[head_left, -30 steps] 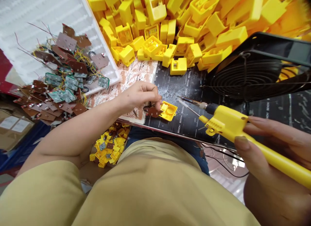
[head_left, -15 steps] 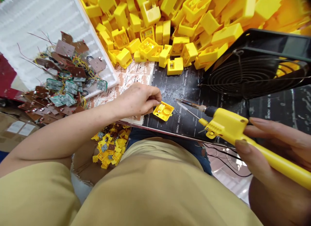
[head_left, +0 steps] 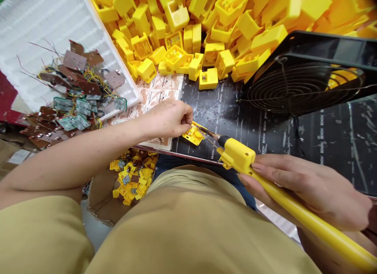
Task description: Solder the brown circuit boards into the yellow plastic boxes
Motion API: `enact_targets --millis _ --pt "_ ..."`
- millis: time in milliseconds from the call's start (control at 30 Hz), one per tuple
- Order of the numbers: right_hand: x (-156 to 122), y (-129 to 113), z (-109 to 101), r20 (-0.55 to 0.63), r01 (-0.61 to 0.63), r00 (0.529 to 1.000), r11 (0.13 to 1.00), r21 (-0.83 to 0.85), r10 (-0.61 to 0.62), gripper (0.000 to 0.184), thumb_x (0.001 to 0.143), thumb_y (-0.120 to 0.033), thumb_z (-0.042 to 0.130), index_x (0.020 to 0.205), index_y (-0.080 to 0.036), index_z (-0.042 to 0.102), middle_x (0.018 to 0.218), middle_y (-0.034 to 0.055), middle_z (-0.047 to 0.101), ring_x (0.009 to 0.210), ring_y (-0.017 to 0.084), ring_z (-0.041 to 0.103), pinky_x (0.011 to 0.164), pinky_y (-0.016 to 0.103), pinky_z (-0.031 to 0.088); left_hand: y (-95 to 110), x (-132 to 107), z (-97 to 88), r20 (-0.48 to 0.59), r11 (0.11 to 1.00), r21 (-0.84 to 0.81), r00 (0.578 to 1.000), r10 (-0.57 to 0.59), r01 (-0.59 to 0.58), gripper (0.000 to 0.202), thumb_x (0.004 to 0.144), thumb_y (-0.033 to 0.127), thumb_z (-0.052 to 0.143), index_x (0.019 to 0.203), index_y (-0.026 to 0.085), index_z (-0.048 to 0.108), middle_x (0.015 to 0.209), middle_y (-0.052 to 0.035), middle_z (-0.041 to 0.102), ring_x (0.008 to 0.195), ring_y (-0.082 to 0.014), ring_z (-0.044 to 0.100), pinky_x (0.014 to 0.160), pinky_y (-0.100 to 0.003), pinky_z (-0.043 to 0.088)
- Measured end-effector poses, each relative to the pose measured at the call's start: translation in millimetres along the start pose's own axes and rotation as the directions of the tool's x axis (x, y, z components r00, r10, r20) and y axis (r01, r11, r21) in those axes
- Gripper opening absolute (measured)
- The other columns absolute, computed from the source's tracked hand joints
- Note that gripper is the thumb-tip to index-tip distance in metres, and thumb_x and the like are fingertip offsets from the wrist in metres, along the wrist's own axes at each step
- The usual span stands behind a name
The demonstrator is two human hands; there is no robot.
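My left hand (head_left: 169, 119) is closed in a pinch on a small yellow plastic housing (head_left: 193, 134) that rests on the black bench mat (head_left: 259, 125). My right hand (head_left: 306, 187) is wrapped round the long yellow handle of a soldering iron (head_left: 238, 156). The iron's metal tip touches the housing just right of my left fingers. Whether a circuit board sits inside the housing is hidden by my fingers.
A big heap of yellow housings (head_left: 206, 26) fills the back. A white tray (head_left: 44, 26) at left holds brown and green circuit boards (head_left: 76, 93) with wires. A black fan with a wire grille (head_left: 300, 81) stands at right. More yellow parts (head_left: 132, 179) lie below the bench edge.
My right hand has swung the soldering iron leftwards until its tip meets the housing. My left hand has put the brown board to the housing and now pinches it.
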State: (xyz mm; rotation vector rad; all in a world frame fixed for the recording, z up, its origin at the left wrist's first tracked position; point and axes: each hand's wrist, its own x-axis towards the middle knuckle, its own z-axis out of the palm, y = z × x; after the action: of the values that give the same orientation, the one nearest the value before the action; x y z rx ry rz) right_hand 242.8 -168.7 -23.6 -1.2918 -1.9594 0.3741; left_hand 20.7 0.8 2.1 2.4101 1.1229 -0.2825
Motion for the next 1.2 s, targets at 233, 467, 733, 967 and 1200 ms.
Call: enact_targets --millis 233,467,733,967,1200 --pt "16.0 -3.7 2.1 0.051 0.245 0.969 0.965 -0.096 -0.241 0.014 0.087 -0.015 0.071 0.096 -0.016 0.06 0.085 0.0033 0.071 0.079 0.01 0.068 0.077 0.021 0.06 5.2 8.6 -3.2 0.04 0.994 0.108 0.999 0.003 -0.007 0.01 0.073 0.014 0.065 0.075 0.019 0.073 0.062 0.0019 0.065 0.061 -0.0149 0.06 0.066 -0.028 0.041" --pt "11.5 8.7 -23.6 0.101 0.218 0.972 0.974 -0.067 -0.21 0.03 0.082 -0.019 0.078 0.107 -0.017 0.062 0.092 0.0034 0.071 0.081 0.012 0.07 0.071 0.021 0.06 6.6 12.6 -5.3 0.06 0.982 0.177 0.997 0.051 -0.061 0.012 0.071 0.012 0.063 0.072 0.02 0.073 0.061 0.0011 0.063 0.06 -0.0159 0.059 0.061 -0.029 0.038" --pt "-7.9 21.5 -17.7 -0.023 -0.154 0.988 0.988 0.016 0.155 0.018 0.084 -0.036 0.075 0.101 -0.032 0.067 0.095 0.0002 0.072 0.073 0.019 0.071 0.053 0.032 0.06 10.7 14.2 -8.3 0.103 0.975 0.218 0.995 0.017 -0.039 0.013 0.072 0.014 0.062 0.076 0.02 0.073 0.062 0.0013 0.064 0.066 -0.017 0.063 0.068 -0.029 0.043" --pt "-9.3 52.7 -25.3 0.114 -0.029 0.993 0.997 -0.065 0.037 0.075 0.084 -0.043 0.073 0.145 -0.055 0.031 0.11 -0.0042 0.072 0.067 0.023 0.07 0.044 0.038 0.058 6.5 -10.0 -15.1 0.035 0.95 0.3 0.996 0.081 -0.088 0.019 0.085 0.02 0.057 0.094 0.019 0.073 0.088 -0.005 0.072 0.089 -0.0228 0.069 0.082 -0.034 0.05" --pt "-19.8 54.6 -23.1 -0.013 -0.08 0.997 0.993 -0.082 0.079 0.065 0.082 -0.04 0.077 0.139 -0.046 0.046 0.108 -0.0024 0.073 0.062 0.017 0.068 0.045 0.031 0.053 -26.4 -20.5 7.0 -0.134 0.887 0.21 0.887 0.442 -0.41 0.044 0.094 0.043 0.054 0.128 0.016 0.062 0.138 -0.0149 0.062 0.125 -0.027 0.06 0.106 -0.042 0.047"
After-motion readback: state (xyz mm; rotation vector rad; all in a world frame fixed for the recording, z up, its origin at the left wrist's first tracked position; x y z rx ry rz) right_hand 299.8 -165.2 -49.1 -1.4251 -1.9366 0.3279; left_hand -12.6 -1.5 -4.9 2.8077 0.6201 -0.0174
